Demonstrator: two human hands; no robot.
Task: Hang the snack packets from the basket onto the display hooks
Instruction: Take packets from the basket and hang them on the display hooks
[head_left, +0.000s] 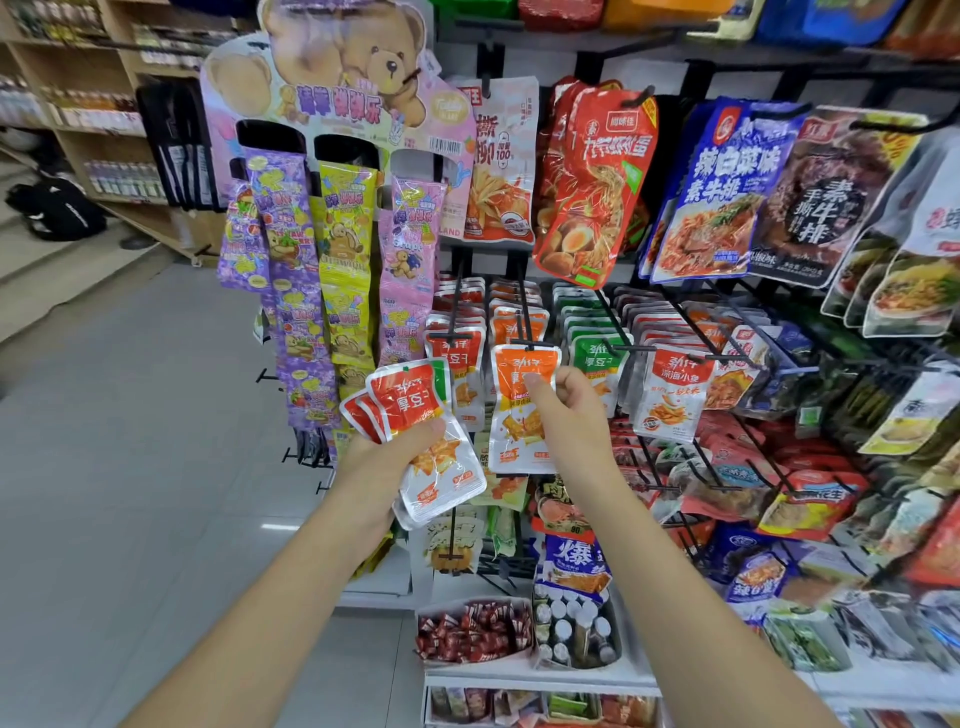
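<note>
- Display rack (670, 49): black rails and forward-pointing wire hooks. The upper row carries large pouches, among them a red pouch (592, 176) and a blue pouch (722, 192). The middle row carries dense files of small packets in red, orange, green and white.
- Cardboard bear display (343, 67): stands at the left end of the rack. Strips of purple, yellow and pink sachets (345, 244) hang from its three dark slots.
- White tray (467, 604): sits on the lower shelf and is filled with small red wrapped sweets.
- Bottle tray (617, 642): just beside the white tray on its right. It holds small bottles with pale caps, standing upright.
- Left hand (384, 452): fingers curled, gripping a fan of red snack packets (410, 400) by their lower halves, in front of the rack and level with the middle row.
- Right hand (566, 410): thumb and fingers pinch an orange snack packet (519, 431) at its right edge. The packet's top edge meets the front end of a black hook (523, 306) in the middle row. Whether the hook passes through the packet's hole cannot be told.
</note>
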